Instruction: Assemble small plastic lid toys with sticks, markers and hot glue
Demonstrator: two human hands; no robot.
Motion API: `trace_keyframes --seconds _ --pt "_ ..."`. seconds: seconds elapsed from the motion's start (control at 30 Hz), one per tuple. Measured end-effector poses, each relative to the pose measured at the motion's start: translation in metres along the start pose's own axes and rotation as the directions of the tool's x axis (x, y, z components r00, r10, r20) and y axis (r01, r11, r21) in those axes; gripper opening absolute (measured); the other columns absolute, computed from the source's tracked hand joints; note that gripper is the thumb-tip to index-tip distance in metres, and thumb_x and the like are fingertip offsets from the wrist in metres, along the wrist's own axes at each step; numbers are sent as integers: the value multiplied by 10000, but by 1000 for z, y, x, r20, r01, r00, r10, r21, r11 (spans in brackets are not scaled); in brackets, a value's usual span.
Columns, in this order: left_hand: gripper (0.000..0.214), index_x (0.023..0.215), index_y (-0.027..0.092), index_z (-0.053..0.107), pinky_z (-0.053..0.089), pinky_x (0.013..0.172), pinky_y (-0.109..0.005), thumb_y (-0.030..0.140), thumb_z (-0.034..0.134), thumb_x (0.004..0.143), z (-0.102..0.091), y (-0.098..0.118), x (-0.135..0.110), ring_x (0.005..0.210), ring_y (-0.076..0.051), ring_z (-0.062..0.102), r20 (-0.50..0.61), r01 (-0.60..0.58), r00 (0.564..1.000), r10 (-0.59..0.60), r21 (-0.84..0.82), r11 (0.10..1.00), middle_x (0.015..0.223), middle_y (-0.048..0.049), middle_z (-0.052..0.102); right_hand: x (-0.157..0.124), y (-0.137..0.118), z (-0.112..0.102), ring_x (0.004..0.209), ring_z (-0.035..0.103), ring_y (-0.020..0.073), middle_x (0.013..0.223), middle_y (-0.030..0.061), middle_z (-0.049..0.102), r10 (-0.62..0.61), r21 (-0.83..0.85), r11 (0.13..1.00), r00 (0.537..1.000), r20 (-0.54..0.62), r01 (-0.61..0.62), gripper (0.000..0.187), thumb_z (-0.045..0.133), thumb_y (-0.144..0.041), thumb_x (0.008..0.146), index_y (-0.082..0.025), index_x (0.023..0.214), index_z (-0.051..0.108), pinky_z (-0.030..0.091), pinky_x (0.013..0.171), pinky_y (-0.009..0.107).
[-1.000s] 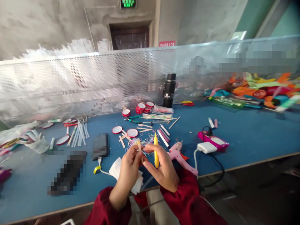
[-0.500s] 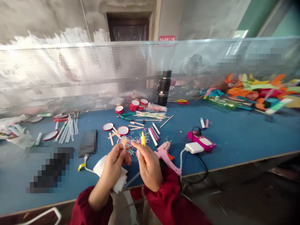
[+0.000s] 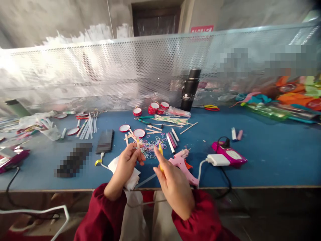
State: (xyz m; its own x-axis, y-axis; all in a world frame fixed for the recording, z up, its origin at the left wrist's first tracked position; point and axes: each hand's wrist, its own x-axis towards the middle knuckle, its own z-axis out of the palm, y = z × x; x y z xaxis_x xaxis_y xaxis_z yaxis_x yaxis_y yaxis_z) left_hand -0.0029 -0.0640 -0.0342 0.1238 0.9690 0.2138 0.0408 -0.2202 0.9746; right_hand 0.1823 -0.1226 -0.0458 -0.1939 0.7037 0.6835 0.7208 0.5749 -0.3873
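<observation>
My left hand (image 3: 129, 162) pinches a short wooden craft stick (image 3: 137, 143) upright between thumb and fingers. Yellow colouring shows on part of the stick. To its right, my right hand (image 3: 175, 182) holds a yellow marker (image 3: 161, 152), its tip pointing up and away from me; the index finger hides part of the barrel. Small pastel rubber bands (image 3: 150, 153) lie scattered on the blue table just beyond both hands. A pink glue gun (image 3: 181, 164) rests beside my right hand. White tissue (image 3: 134, 177) sits under my left wrist.
Several markers (image 3: 171, 143) lie behind the rubber bands, near loose craft sticks (image 3: 153, 131) and red-rimmed lids (image 3: 139, 133). A black thermos (image 3: 190, 90) stands against the perforated metal screen (image 3: 112, 73). A magenta power strip (image 3: 238, 157) with a white plug is at right, a power bank (image 3: 105, 142) at left.
The view has turned left, shifting the scene rightward. My right hand has drawn nearer to me, tilting the yellow marker. My left hand keeps its pinch on the stick.
</observation>
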Motion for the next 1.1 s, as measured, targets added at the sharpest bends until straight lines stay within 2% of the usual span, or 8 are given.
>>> trace_keyframes --seconds 0.13,0.33,0.47,0.53,0.67,0.73,0.93,1.1 --pt "276 1113 210 557 429 547 -221 406 591 922 0 0 0 646 -133 662 44 -8 999 9 -18 1000 806 -7 703 1 1 -5 804 702 261 990 111 715 5 -68 998 999 -33 -7 617 433 -227 1032 -314 1625 288 599 704 381" --pt "227 1107 200 561 460 552 -220 344 561 931 0 -4 1 673 -140 694 95 28 995 -26 -25 999 854 -25 723 0 10 -1 634 681 223 951 78 757 -18 -196 981 998 -53 7 656 435 -255 1045 -291 1651 188 559 601 335" --pt "157 987 188 574 446 552 -214 338 541 957 -1 -2 -2 672 -130 685 100 17 995 -14 -30 999 871 -33 723 -5 7 -1 691 728 223 1008 106 777 98 -303 945 991 -94 -122 673 466 -317 1051 -178 1647 183 566 604 313" --pt "157 960 184 570 435 555 -215 336 534 968 -2 -1 -3 673 -128 683 114 8 994 -5 -29 1000 877 -34 725 -7 5 -5 744 746 221 977 106 778 135 -337 927 986 -103 -162 638 478 -321 1052 -143 1620 250 578 639 301" --pt "136 940 186 561 447 603 -227 313 531 976 -3 -1 -4 674 -123 679 146 -8 989 12 -28 1000 872 -25 729 -10 3 -14 839 754 197 991 67 771 40 -373 927 999 10 -34 388 440 -217 1051 -253 1416 566 582 732 286" --pt "128 932 189 562 458 631 -234 304 527 979 -3 -2 -4 682 -124 678 165 -14 986 16 -15 1000 876 -23 730 -11 1 -16 912 754 205 1047 75 768 28 -374 927 1000 -7 -29 362 429 -184 1044 -255 1348 613 584 771 293" --pt "148 944 189 579 471 664 -244 300 496 995 -4 -6 -4 721 -134 679 208 -14 978 4 47 999 911 -39 732 -18 -6 -12 1037 744 213 1255 128 724 117 -322 938 991 -58 -129 559 412 -195 1052 -198 1596 285 596 832 304" --pt "139 952 190 578 473 643 -241 315 526 978 -4 -3 -5 703 -137 681 166 -6 986 4 11 1000 923 -44 743 -11 -1 -20 886 719 230 964 102 752 164 -318 928 978 -128 -197 254 449 -302 1055 -171 1228 582 555 777 331"
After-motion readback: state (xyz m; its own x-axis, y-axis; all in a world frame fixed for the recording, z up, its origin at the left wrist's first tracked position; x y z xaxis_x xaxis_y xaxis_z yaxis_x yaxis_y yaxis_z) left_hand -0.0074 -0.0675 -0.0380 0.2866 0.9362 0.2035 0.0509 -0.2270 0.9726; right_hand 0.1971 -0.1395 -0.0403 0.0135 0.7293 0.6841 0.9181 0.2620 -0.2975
